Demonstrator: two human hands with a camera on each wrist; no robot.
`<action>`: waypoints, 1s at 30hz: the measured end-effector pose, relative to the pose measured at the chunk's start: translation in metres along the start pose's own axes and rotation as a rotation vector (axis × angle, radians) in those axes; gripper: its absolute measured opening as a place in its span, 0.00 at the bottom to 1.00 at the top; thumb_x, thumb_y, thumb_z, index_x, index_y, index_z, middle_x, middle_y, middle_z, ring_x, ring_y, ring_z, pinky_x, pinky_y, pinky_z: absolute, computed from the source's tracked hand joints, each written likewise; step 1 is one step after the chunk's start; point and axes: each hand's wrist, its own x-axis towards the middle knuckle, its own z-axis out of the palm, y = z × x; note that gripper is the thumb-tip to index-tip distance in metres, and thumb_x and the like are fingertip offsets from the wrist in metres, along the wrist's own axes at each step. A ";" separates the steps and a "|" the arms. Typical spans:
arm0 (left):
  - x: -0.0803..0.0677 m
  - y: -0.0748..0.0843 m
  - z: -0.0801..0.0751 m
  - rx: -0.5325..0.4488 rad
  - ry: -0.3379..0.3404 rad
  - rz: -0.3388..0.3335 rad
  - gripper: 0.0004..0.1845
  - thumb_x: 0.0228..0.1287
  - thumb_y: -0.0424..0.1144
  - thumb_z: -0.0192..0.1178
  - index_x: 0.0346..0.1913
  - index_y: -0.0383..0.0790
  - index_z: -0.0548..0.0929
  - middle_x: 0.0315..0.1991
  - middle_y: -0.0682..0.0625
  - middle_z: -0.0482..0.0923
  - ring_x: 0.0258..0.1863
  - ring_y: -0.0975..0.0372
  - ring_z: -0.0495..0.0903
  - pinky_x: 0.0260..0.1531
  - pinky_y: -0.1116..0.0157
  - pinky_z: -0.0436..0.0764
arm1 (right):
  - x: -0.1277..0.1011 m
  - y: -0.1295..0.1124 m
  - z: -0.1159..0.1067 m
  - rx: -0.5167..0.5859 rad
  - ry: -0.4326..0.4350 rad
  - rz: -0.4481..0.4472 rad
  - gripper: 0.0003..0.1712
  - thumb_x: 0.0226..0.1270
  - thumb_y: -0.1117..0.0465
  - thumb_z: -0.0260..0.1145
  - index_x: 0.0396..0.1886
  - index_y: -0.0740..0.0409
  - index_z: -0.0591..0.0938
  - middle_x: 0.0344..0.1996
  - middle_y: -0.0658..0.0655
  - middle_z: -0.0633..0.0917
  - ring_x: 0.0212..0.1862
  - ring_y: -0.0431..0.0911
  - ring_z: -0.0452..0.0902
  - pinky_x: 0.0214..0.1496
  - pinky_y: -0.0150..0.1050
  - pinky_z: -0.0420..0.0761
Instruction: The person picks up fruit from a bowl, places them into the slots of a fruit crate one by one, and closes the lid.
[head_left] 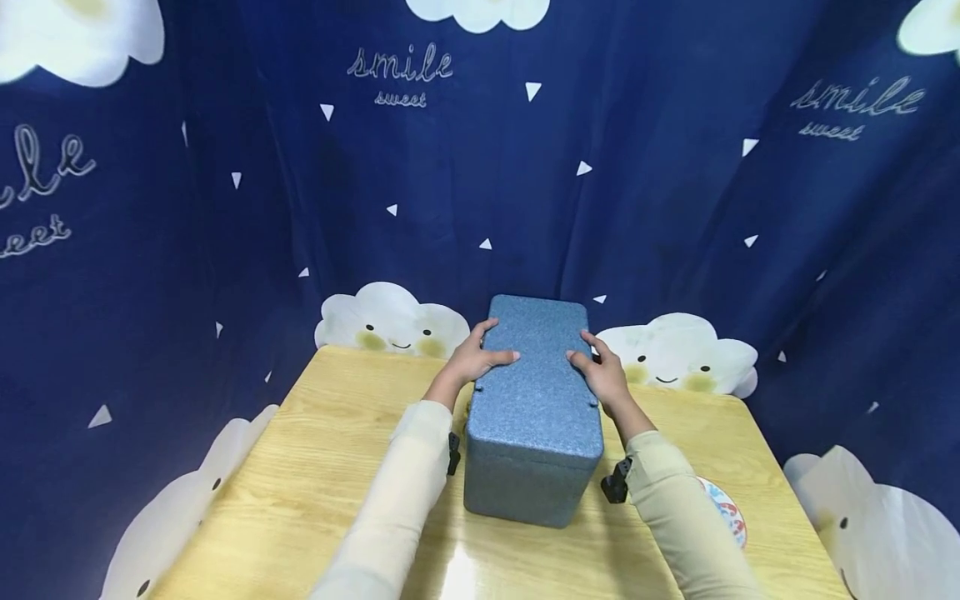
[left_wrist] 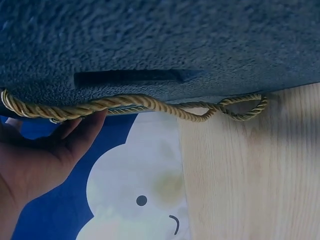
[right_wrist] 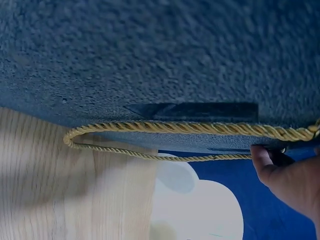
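Note:
A blue-grey foam box [head_left: 521, 492] with a flat, speckled lid [head_left: 538, 400] stands on the wooden table, one short end facing me. My left hand [head_left: 471, 362] grips the lid's left edge, its thumb lying on top. On the opposite edge my right hand [head_left: 606, 379] holds the lid the same way, thumb on the upper face. A twisted gold rope [left_wrist: 150, 103] hangs along the left side, beside a narrow recess [left_wrist: 130, 76]. The right wrist view has a similar gold cord [right_wrist: 180, 128] looped along the right side.
A round plate with a red and blue pattern [head_left: 727, 515] lies on the table [head_left: 315, 467], partly behind my right sleeve. Close behind the far table edge hangs a dark blue curtain [head_left: 480, 167] with clouds and white triangles. Each wrist carries a small black device [head_left: 617, 482].

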 end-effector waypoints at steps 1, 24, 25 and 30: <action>-0.001 0.001 0.001 -0.003 0.000 -0.002 0.46 0.50 0.58 0.66 0.71 0.58 0.55 0.71 0.47 0.51 0.67 0.51 0.54 0.58 0.51 0.62 | 0.000 0.000 -0.001 -0.002 -0.009 -0.001 0.36 0.62 0.53 0.62 0.70 0.52 0.62 0.61 0.69 0.67 0.56 0.57 0.67 0.50 0.49 0.70; -0.030 -0.004 -0.009 -0.069 0.077 0.075 0.38 0.55 0.50 0.65 0.69 0.49 0.63 0.67 0.45 0.59 0.65 0.51 0.57 0.58 0.51 0.61 | -0.006 0.001 -0.015 0.025 -0.157 -0.020 0.41 0.65 0.51 0.60 0.73 0.53 0.54 0.64 0.71 0.62 0.63 0.60 0.60 0.57 0.53 0.66; -0.037 -0.006 -0.010 -0.082 0.086 0.089 0.37 0.56 0.49 0.65 0.68 0.47 0.65 0.67 0.46 0.61 0.65 0.51 0.58 0.58 0.51 0.61 | -0.010 0.002 -0.016 0.032 -0.144 -0.032 0.39 0.66 0.53 0.60 0.72 0.55 0.55 0.63 0.71 0.63 0.62 0.60 0.61 0.57 0.52 0.67; -0.080 -0.015 -0.007 -0.197 0.087 0.134 0.32 0.59 0.44 0.63 0.66 0.40 0.67 0.66 0.42 0.62 0.62 0.44 0.62 0.58 0.50 0.63 | -0.038 0.007 -0.025 0.049 -0.099 -0.085 0.34 0.67 0.58 0.59 0.69 0.62 0.61 0.61 0.70 0.67 0.61 0.58 0.64 0.54 0.43 0.70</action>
